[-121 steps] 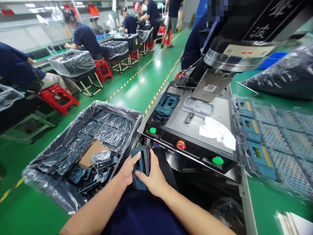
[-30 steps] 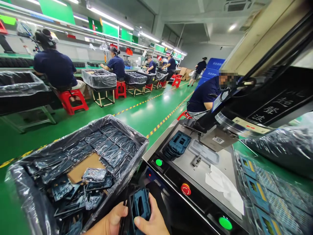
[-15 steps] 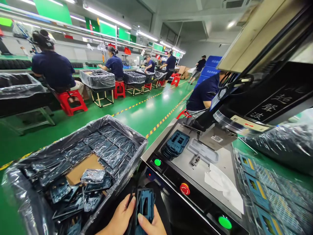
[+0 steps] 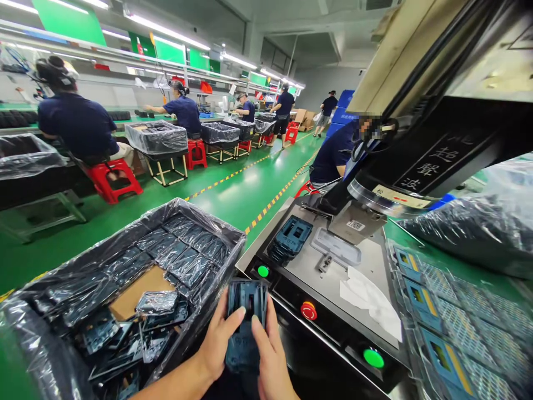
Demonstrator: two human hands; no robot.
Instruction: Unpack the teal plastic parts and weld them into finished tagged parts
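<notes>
Head view: left hand [image 4: 213, 345] and right hand [image 4: 273, 355], grip closed snugly, clasp at least one dark-blue casing [image 4: 243, 351]; nearby, two green buttons [image 4: 373, 358], one red button [image 4: 308, 310]!

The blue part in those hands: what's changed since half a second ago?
The blue part moved forward, toward the machine. The left hand shifted over, thumb now on the part's face; the right hand kept hold. The crate, pile and white sheet stayed put.

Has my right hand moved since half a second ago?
Yes: judged against the red button, the right hand now sits higher and closer to it in the head view.
</notes>
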